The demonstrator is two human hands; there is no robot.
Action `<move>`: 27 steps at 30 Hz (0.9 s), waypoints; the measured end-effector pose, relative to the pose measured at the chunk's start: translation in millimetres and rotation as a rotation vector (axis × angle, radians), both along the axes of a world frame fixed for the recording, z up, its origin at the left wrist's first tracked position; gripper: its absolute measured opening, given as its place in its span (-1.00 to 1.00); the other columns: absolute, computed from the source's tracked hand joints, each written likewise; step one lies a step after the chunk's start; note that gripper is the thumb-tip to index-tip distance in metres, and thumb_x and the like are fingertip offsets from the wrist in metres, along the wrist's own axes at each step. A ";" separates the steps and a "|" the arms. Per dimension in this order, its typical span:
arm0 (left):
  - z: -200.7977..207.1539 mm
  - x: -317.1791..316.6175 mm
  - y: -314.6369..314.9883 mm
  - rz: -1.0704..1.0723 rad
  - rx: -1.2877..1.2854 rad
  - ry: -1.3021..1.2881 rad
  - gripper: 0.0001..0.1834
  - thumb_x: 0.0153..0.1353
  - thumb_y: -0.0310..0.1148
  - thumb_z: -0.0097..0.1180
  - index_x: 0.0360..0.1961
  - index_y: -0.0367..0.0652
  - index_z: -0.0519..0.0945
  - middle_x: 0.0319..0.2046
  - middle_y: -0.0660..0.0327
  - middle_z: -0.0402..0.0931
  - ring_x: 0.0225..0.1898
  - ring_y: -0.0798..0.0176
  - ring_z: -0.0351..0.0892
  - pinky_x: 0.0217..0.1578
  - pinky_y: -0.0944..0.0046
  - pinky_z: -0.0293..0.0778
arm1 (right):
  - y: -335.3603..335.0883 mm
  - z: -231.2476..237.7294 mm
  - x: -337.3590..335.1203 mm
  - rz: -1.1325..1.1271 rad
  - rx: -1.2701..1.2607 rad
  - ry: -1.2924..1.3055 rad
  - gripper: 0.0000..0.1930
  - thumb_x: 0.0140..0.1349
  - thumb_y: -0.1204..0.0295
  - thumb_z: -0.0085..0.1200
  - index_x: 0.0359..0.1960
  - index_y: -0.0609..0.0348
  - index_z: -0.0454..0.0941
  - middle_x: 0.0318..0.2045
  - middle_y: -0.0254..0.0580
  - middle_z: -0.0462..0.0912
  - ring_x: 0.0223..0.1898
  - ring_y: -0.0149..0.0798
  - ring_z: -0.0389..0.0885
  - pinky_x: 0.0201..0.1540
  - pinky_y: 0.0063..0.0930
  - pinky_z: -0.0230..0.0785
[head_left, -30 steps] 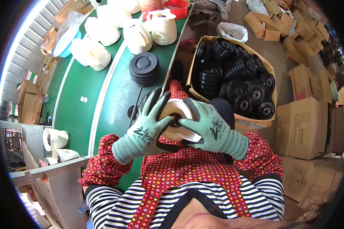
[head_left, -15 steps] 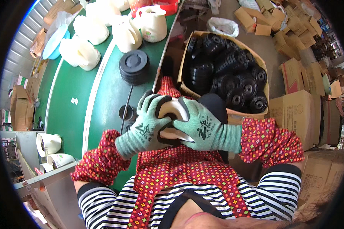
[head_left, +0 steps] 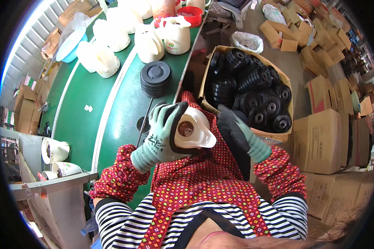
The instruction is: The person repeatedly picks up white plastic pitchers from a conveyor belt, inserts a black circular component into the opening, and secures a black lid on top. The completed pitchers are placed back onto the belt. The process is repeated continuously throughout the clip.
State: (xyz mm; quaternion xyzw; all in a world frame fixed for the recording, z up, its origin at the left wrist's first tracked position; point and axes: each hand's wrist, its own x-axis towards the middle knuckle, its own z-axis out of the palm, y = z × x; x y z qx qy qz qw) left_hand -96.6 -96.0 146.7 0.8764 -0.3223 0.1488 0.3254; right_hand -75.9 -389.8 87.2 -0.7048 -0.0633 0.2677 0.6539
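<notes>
My gloved left hand point(head_left: 164, 133) is wrapped round the side of a cream plastic jug point(head_left: 204, 126), held over my lap. Its round opening faces up and shows a brownish inside; the spout points to the right. To the right of the jug and apart from it, my gloved right hand point(head_left: 237, 132) has its fingers stretched out, with nothing visible in them. A stack of round black discs point(head_left: 155, 79) stands on the green table point(head_left: 81, 122), just beyond my left hand. Partly behind that hand lies a small black round piece point(head_left: 142, 124).
Several cream jugs point(head_left: 177, 38) stand at the table's far end, beside a red basin point(head_left: 191, 16) and a blue basin point(head_left: 72, 45). A carton point(head_left: 205, 79) full of black round parts sits right of the table. Cardboard boxes point(head_left: 318, 141) are stacked farther right.
My right hand has let go of the jug and moved away to the right. The jug's opening and spout, covered before, now show, while my left hand keeps its hold.
</notes>
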 end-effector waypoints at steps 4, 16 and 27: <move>-13.8 -23.0 -13.3 0.170 -0.290 -0.052 0.32 -0.39 -0.03 0.75 0.44 -0.25 0.31 0.24 -0.10 0.34 0.24 -0.25 0.36 0.23 -0.24 0.35 | 36.6 -69.5 -16.9 -0.347 0.760 0.304 -0.42 0.62 -0.02 -0.19 0.41 0.17 0.41 0.29 -0.12 0.58 0.29 -0.23 0.53 0.35 -0.30 0.38; -154.1 -20.8 136.0 0.615 0.371 0.674 0.34 0.02 -0.12 0.53 0.65 -0.03 -0.17 0.33 -0.28 0.28 0.27 -0.33 0.43 0.26 -0.11 0.44 | 13.4 5.9 32.7 -0.291 -0.581 -0.797 -0.65 0.08 0.12 0.46 -0.41 0.17 0.72 -0.33 -0.05 0.63 -0.23 0.02 0.64 -0.15 -0.16 0.50; -117.1 2.6 120.0 0.437 -0.584 0.922 -0.41 0.25 -0.72 0.17 0.35 -0.43 0.48 0.03 0.16 0.65 -0.01 0.36 0.61 0.06 0.33 0.54 | 6.6 30.4 22.8 0.094 -0.549 -0.704 -0.70 0.32 0.36 0.19 0.05 0.14 0.71 -0.20 -0.02 0.62 -0.14 0.05 0.61 -0.06 -0.10 0.48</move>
